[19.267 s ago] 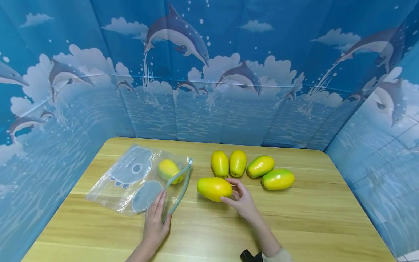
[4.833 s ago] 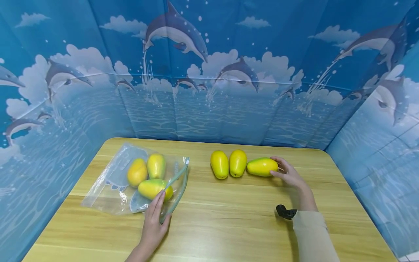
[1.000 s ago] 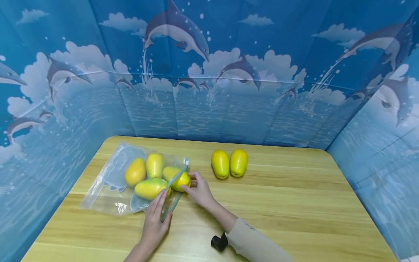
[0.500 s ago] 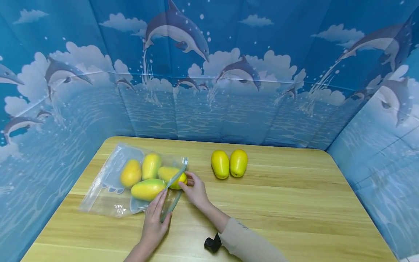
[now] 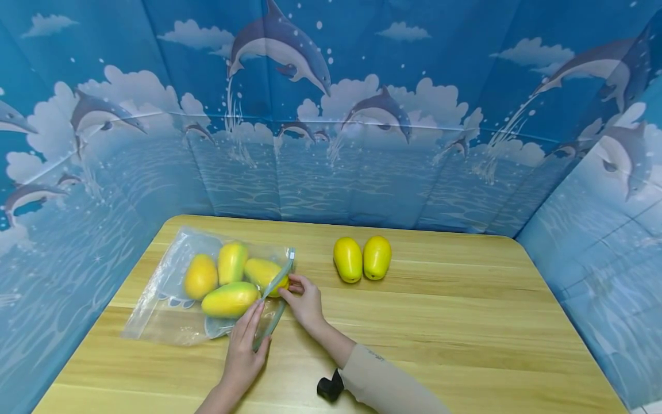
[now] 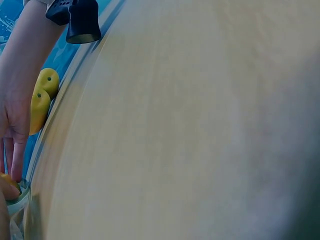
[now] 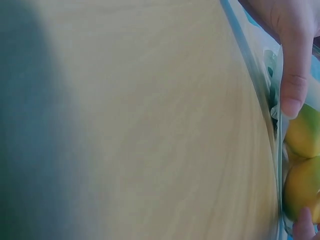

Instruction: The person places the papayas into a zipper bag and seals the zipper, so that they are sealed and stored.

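A clear zip bag (image 5: 150,319) with a pale cartoon print lies at the table's left, its greenish zip mouth facing right. Three yellow-green mangoes (image 5: 230,299) lie inside it. My left hand (image 5: 243,348) holds the near side of the mouth, fingers on the upper lip and thumb by the lower one. With my right hand (image 5: 308,305) I grip the right end of another mango (image 5: 261,272), most of which is inside the bag. In the right wrist view, the left thumb (image 7: 295,80) lies along the bag's edge, beside mangoes (image 7: 302,187).
Two more mangoes (image 5: 347,260) stand side by side at the back middle of the wooden table (image 5: 465,333). A black wrist camera (image 5: 330,386) hangs under the right sleeve (image 5: 388,382). A blue dolphin-print curtain (image 5: 331,172) encloses the table's back and sides.
The right hand has moved left, sliding its mango deeper into the bag. The mangoes inside have shifted left too. The left hand stays at the bag's mouth.
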`<state>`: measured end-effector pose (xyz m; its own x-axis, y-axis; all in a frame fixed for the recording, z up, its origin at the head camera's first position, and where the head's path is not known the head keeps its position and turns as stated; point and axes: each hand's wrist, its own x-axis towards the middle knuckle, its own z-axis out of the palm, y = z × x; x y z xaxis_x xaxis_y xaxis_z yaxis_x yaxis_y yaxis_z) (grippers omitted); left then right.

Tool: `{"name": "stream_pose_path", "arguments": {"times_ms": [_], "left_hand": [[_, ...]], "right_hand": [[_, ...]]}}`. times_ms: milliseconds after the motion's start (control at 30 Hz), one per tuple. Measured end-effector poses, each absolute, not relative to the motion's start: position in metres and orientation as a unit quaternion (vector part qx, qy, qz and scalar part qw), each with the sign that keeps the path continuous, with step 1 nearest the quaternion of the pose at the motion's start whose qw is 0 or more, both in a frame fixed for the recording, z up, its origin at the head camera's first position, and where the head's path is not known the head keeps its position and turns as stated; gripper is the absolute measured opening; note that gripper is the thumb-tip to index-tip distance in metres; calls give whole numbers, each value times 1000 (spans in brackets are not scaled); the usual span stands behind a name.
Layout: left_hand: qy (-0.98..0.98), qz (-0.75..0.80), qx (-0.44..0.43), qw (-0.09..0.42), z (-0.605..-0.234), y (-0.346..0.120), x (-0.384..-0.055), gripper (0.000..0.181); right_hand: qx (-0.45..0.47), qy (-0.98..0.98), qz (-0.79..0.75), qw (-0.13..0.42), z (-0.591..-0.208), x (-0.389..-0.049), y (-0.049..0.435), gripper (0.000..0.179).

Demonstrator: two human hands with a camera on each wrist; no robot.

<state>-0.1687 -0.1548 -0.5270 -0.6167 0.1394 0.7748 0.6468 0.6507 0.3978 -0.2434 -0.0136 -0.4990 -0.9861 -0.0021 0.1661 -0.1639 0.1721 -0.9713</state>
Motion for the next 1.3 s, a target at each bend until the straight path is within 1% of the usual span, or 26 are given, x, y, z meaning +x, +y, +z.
{"name": "stream_pose_path", "arguments": {"times_ms": [100,200,400,667,867,1033,1100,1167,1300], "left_hand": [[-838,-346,-233,352,-528,-156,-168,80],[-841,-343,-233,346,-528,-156,-167,80],[-842,-341,-230,347,-527,-156,-166,82],[-835,-354,-234,350,-526,-156,-166,81],[-833,-353,-236,354,-525,-155,-166,83],[-834,-353,-236,351,-525,-155,-166,84],[-833,-351,-238,355,-525,-155,-166,84],[-833,-351,-238,355,-525,-155,-166,83],[-831,-355,-241,355,-525,-155,-165,82]], "right_hand": [[52,-758,646,70,-500,-245,-16,38],[41,-757,648,68,-499,-246,-19,37],[18,-762,645,63,-496,-248,-25,35],[17,-758,650,52,-491,-248,-30,28],[15,-747,664,32,-491,-248,-24,34],[1,-730,683,34,-487,-246,-9,37],[-6,-722,690,49,-479,-244,-1,36],[-5,-714,695,80,-468,-242,8,35],[12,-702,689,178,-447,-236,28,33]]}}
